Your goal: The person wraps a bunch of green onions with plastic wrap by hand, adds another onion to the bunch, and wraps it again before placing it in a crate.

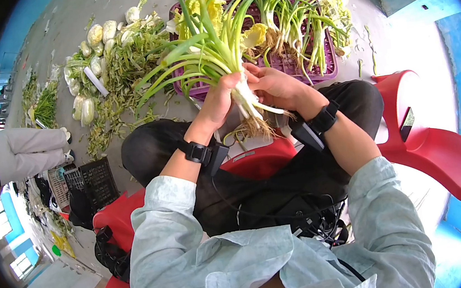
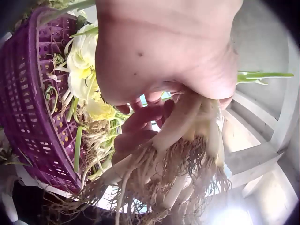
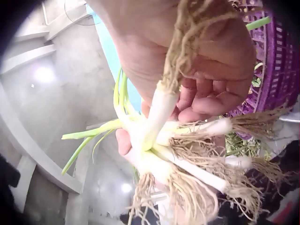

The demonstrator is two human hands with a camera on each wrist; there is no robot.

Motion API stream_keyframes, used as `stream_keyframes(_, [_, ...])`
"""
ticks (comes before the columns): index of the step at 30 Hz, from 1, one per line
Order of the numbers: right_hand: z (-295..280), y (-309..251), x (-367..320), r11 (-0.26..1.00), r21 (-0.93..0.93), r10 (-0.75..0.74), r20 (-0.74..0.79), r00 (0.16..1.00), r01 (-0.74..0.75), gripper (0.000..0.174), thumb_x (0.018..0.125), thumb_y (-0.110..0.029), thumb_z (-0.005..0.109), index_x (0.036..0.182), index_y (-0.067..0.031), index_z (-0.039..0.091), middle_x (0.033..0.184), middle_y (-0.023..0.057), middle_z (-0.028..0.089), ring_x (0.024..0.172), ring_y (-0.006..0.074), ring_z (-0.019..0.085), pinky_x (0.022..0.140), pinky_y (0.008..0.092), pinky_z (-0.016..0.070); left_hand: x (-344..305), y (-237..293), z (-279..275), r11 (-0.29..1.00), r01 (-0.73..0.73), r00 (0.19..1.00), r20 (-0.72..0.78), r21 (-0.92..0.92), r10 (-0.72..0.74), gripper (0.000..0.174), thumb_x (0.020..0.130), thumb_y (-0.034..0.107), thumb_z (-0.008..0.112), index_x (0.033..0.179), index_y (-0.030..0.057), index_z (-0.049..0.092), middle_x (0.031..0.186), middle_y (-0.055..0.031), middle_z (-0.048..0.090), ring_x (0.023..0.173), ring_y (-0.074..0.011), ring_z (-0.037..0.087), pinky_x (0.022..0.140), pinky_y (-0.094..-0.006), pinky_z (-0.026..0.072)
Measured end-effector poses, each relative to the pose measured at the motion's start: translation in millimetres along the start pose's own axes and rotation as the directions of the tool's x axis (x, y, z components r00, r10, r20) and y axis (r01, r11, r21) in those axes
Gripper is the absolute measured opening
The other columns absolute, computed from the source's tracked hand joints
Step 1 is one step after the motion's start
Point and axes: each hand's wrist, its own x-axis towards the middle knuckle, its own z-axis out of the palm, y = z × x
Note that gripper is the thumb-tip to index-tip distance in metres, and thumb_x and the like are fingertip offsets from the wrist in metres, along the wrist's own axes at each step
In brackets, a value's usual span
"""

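Note:
A bunch of green onions (image 1: 245, 94) stands between my two hands over my lap, leaves fanning up and left, white bases and brown roots hanging down. My left hand (image 1: 217, 100) grips it around the white stems; in the left wrist view, stringy roots (image 2: 183, 164) spread below that palm. From the other side, my right hand (image 1: 281, 87) meets the bunch with curled fingers and pinches at a stem. One white stalk (image 3: 161, 105) crosses in front of the right palm in the right wrist view, its roots pointing up. The right thumb is largely hidden.
Beyond the bunch, a purple crate (image 1: 319, 75) bears more green onions (image 1: 291, 25) and yellow leaves. Heaped trimmed leaves (image 1: 137, 58) and pale cabbages (image 1: 95, 34) lie left on the floor. A red chair (image 1: 433, 151) stands at right; another person's legs (image 1: 31, 145) show at left.

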Motion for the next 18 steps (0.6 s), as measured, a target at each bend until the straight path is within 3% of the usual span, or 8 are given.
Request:
stream_keyframes(3, [-11, 6, 11, 0.995, 0.082, 0.038, 0.113, 0.993, -0.048, 0.021, 0.094, -0.009, 0.073, 0.114, -0.0111, 0.068, 0.093, -0.0035, 0.07, 0.07, 0.0038, 0.061, 0.057, 0.0193, 0.0458, 0, 0, 3, 0.999, 0.031, 0.998, -0.055, -0.027, -0.033, 0.052, 0.092, 0.055, 0.057, 0.087, 0.0027, 0.057, 0.111, -0.0119, 0.056, 0.095, -0.0233, 0.063, 0.079, -0.0376, 0.0572])
stream_keyframes(7, [2, 1, 1, 0.986, 0.117, 0.101, 0.124, 0.987, -0.116, 0.016, 0.097, -0.01, 0.071, 0.113, -0.0086, 0.07, 0.092, -0.0021, 0.071, 0.07, 0.0052, 0.062, 0.057, 0.0207, 0.0471, 1, 2, -1, 0.996, -0.089, 0.992, -0.09, -0.014, 0.087, 0.049, 0.095, 0.054, 0.053, 0.082, 0.0062, 0.053, 0.082, -0.0068, 0.053, 0.086, -0.0204, 0.057, 0.08, -0.0358, 0.0533])
stream_keyframes(10, [15, -9, -9, 0.983, 0.101, 0.146, 0.071, 0.987, -0.153, 0.018, 0.098, -0.01, 0.069, 0.115, -0.0069, 0.07, 0.093, -0.0016, 0.071, 0.072, 0.0058, 0.063, 0.061, 0.0217, 0.0486, 1, 8, 0, 0.982, -0.139, 0.977, -0.179, -0.126, 0.115, 0.047, 0.096, 0.052, 0.051, 0.081, 0.0074, 0.053, 0.076, -0.0047, 0.052, 0.085, -0.0199, 0.055, 0.079, -0.0347, 0.0512])
stream_keyframes(12, [14, -11, -12, 0.994, 0.046, 0.095, 0.035, 0.995, -0.096, 0.021, 0.099, -0.012, 0.069, 0.119, -0.0058, 0.069, 0.095, -0.0005, 0.072, 0.077, 0.0061, 0.065, 0.065, 0.0215, 0.051, 2, 13, -6, 0.984, -0.152, 0.961, -0.247, -0.088, 0.126, 0.048, 0.1, 0.052, 0.047, 0.083, 0.008, 0.056, 0.078, -0.0048, 0.055, 0.089, -0.018, 0.058, 0.08, -0.033, 0.05])
stream_keyframes(14, [-11, -7, -11, 0.995, -0.054, -0.077, 0.152, 0.985, 0.087, 0.028, 0.102, -0.021, 0.066, 0.123, -0.0029, 0.068, 0.107, 0.0042, 0.073, 0.095, 0.0094, 0.07, 0.08, 0.0215, 0.0556, 7, 11, -15, 0.984, -0.133, 0.92, -0.384, -0.114, 0.08, 0.049, 0.101, 0.053, 0.046, 0.084, 0.0084, 0.057, 0.08, -0.0053, 0.058, 0.092, -0.0158, 0.059, 0.081, -0.0318, 0.0492])
stream_keyframes(16, [12, -31, -24, 0.983, -0.172, -0.083, -0.063, 0.995, 0.071, 0.033, 0.103, -0.021, 0.064, 0.129, -0.0015, 0.063, 0.124, 0.007, 0.068, 0.11, 0.0124, 0.066, 0.094, 0.0295, 0.0552, 5, 15, -16, 0.986, -0.13, 0.901, -0.428, -0.107, 0.072, 0.046, 0.103, 0.052, 0.049, 0.099, 0.0079, 0.061, 0.093, -0.0048, 0.063, 0.091, -0.0141, 0.062, 0.083, -0.0332, 0.051])
stream_keyframes(17, [4, -31, -22, 0.982, -0.057, -0.18, -0.015, 0.984, 0.179, 0.031, 0.104, -0.022, 0.061, 0.128, -0.0028, 0.063, 0.123, 0.0065, 0.069, 0.108, 0.015, 0.067, 0.095, 0.03, 0.0547, 5, 17, -10, 0.987, -0.127, 0.885, -0.46, -0.099, 0.068, 0.046, 0.103, 0.052, 0.051, 0.103, 0.0075, 0.06, 0.096, -0.0043, 0.063, 0.09, -0.0145, 0.062, 0.082, -0.0341, 0.0518])
stream_keyframes(18, [16, -44, -27, 0.98, -0.107, -0.185, -0.177, 0.967, 0.168, 0.03, 0.102, -0.023, 0.062, 0.122, -0.0011, 0.068, 0.115, 0.009, 0.073, 0.106, 0.015, 0.068, 0.09, 0.0298, 0.0542, 5, 19, -6, 0.988, -0.126, 0.868, -0.492, -0.092, 0.065, 0.045, 0.103, 0.052, 0.053, 0.107, 0.0072, 0.06, 0.099, -0.0038, 0.063, 0.088, -0.0148, 0.062, 0.082, -0.0349, 0.0526])
